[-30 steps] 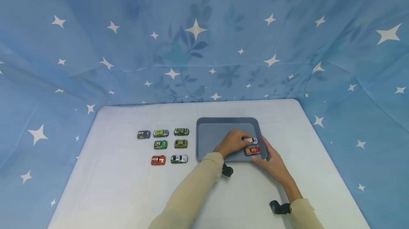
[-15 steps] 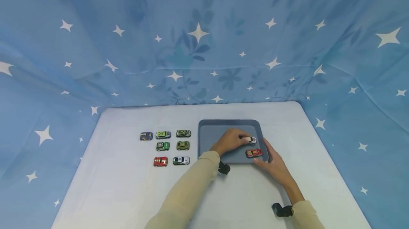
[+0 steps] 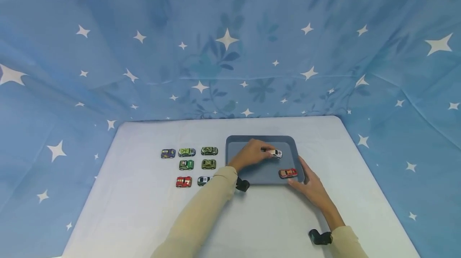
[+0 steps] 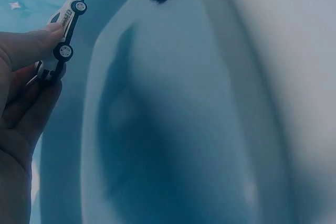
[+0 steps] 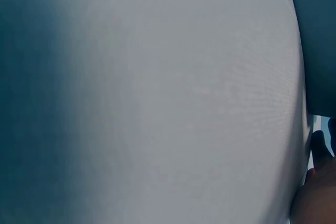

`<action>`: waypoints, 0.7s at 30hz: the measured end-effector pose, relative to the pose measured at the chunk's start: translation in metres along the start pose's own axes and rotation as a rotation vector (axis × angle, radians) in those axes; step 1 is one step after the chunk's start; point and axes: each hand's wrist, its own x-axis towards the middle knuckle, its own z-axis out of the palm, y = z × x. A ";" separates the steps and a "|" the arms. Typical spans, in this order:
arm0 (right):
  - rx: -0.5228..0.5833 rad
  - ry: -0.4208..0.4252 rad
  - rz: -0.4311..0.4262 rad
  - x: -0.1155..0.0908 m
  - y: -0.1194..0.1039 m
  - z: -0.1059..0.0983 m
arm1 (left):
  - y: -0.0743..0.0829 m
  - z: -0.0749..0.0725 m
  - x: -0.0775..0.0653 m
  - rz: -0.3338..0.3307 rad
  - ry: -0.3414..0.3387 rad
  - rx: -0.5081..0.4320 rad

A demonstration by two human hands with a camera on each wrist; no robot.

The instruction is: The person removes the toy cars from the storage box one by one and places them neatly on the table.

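Observation:
My left hand [image 3: 250, 154] pinches a white toy car [image 3: 276, 153] over the grey tray [image 3: 252, 180]. In the left wrist view the white toy car [image 4: 65, 32] shows its dark wheels, with the thumb along its side and the fingers behind. A red toy car [image 3: 288, 173] sits inside the tray near its front right corner. My right hand [image 3: 312, 188] rests against that corner, thumb at the front edge and fingers stretched along the right side. Only a dim part of this hand [image 5: 320, 195] appears in the right wrist view.
Left of the tray, several toy cars stand in rows on the white table [image 3: 144, 210]: among them a purple car [image 3: 168, 153], a green car [image 3: 186, 165] and a red-and-white car [image 3: 183, 182]. A white-and-dark car [image 3: 203, 180] is partly behind the left sleeve. A blue starry cloth hangs behind.
My left hand has carried the white toy car leftward and back, away from the red car in the tray. The right hand stays at the tray corner. The head view has shifted slightly.

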 end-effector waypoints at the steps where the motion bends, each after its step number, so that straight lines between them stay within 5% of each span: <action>1: -0.005 0.000 -0.002 0.000 0.000 0.000 | -0.001 -0.004 -0.002 -0.004 -0.001 0.001; 12: -0.009 0.003 -0.030 -0.001 0.001 -0.001 | -0.003 -0.049 -0.025 -0.067 0.027 0.025; 21: -0.012 0.001 -0.021 -0.004 -0.001 0.000 | -0.019 -0.081 -0.053 -0.104 0.054 0.048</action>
